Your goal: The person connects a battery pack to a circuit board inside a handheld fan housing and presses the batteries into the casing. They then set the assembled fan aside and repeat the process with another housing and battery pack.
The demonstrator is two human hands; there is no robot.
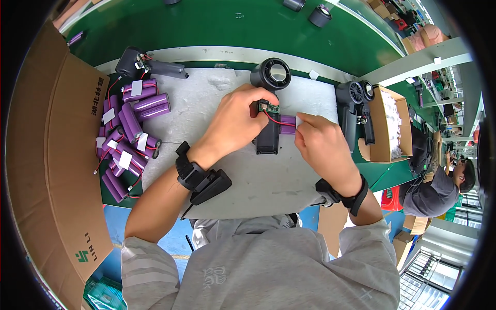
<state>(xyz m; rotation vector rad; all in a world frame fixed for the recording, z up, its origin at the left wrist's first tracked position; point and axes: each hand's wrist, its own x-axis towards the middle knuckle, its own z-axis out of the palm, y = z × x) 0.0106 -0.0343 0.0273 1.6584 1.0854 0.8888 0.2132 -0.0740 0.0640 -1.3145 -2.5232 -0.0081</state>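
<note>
A dark grey handheld fan (267,135) lies on the pale foam mat, its round head pointing away from me and a green circuit board (272,108) exposed in its handle. My left hand (238,114) is closed around the handle beside the board. To the right of the handle is a purple battery pack (287,124), joined to the board area by a red wire. My right hand (321,140) pinches the pack's right end, where a bit of white shows. The fingertips partly hide that end.
Several purple battery packs (129,121) with white tags and wires are heaped at the left, next to a tall cardboard box (67,129). An opened fan body (165,68) lies behind them. More fans (356,103) and a small carton (380,124) stand at the right. A person (434,194) sits farther right.
</note>
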